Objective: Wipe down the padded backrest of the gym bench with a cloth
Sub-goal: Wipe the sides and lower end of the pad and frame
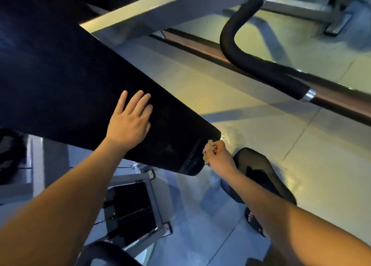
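Pinching a crumpled beige cloth (207, 153) in its curled fingers, the right grip (219, 155) is pressing the tufty, frayed rag against the narrow end face of the padded backrest (60, 75), just below that end's rounded corner. The left grip (129, 123) is lying palm-down on the pad's top surface close to the same narrow end. Its fingers are straight and nearly together, holding nothing, and the wrist is crossing the near long edge.

The backrest is showing as a long black slab of smooth, matte upholstery, tapering from a broad far-left end to the slim near-right end. The end face is catching a faint sheen and showing ribbed lines.

Beyond the far long edge, a pale, square-section metal beam (160, 6) is running diagonally. To its right, a bent tube handle (251, 65) sleeved in black foam is curving down and ending in a shiny chrome collar. Under the near edge, a grey steel frame (158, 209) is enclosing a black panel with a ribbed row. A leg in sheer black fabric (259, 171) is showing beside the right forearm. The floor (281, 195) is looking pale and glossy, crossed by thin seam lines, with a shiny patch just past the wiped corner.
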The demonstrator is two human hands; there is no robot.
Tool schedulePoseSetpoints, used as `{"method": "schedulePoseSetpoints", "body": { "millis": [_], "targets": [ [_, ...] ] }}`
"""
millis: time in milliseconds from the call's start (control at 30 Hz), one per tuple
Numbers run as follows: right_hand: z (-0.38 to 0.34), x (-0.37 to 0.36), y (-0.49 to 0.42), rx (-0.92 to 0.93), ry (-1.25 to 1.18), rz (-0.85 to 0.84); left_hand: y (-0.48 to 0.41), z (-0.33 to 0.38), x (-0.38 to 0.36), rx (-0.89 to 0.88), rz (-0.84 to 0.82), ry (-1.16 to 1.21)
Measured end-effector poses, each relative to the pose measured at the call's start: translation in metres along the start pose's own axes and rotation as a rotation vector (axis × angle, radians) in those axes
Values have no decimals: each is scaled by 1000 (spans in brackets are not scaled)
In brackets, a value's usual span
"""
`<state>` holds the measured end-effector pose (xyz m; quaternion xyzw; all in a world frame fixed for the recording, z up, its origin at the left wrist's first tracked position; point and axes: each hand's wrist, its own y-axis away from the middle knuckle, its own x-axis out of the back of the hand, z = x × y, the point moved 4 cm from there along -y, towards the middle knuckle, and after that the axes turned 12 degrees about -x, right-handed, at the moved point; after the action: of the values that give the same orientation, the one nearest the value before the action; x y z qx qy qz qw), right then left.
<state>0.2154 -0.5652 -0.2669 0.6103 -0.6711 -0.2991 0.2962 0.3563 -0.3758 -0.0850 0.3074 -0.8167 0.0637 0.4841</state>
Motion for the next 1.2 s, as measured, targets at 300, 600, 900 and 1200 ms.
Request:
{"method": "schedulePoseSetpoints", "body": {
  "millis": [300, 600, 900, 1200],
  "targets": [
    [-65, -31, 0, 312, 86, 27, 33, -39, -4, 37, 88, -302],
    [-128, -120, -4, 692, 139, 248, 35, -43, -13, 25, 20, -285],
    [-6, -169, 18, 564, 366, 122, 36, -42, -12, 13, -17, -248],
    [-44, -216, 38, 672, 229, 363, 44, -39, -10, -35, 27, -308]
  ]
}}
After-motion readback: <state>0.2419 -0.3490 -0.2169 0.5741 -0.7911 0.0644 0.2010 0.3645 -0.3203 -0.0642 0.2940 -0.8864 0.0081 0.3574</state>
